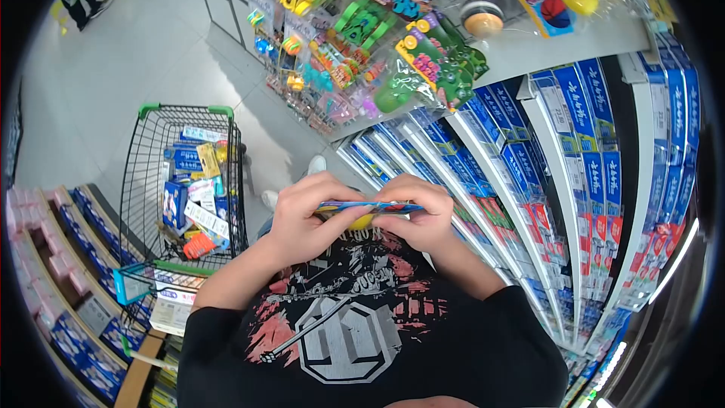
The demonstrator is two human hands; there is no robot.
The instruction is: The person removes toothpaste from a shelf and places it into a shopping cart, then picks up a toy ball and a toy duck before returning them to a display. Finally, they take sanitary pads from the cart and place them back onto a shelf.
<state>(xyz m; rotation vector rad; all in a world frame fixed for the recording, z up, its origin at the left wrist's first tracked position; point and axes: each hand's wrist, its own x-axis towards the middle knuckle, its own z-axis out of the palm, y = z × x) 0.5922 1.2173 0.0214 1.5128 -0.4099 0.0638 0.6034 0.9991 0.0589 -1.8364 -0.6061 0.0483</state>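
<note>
In front of my chest, my left hand (306,208) and my right hand (415,210) grip a carded toy pack (361,205) from both sides. The pack is tilted nearly edge-on, so its blue printed face is mostly hidden. Something yellow (362,221) shows below its edge, between my thumbs. Fingers of both hands curl behind the card. Beyond my hands lies a display of packaged toys (362,26), with toy cars in blue, yellow and green.
A wire shopping cart (240,181) with several boxes stands at my left on the grey floor (91,128). Shelves of blue and red boxes (600,174) run along my right. More shelves (83,332) stand at lower left. A person (79,4) is far off at upper left.
</note>
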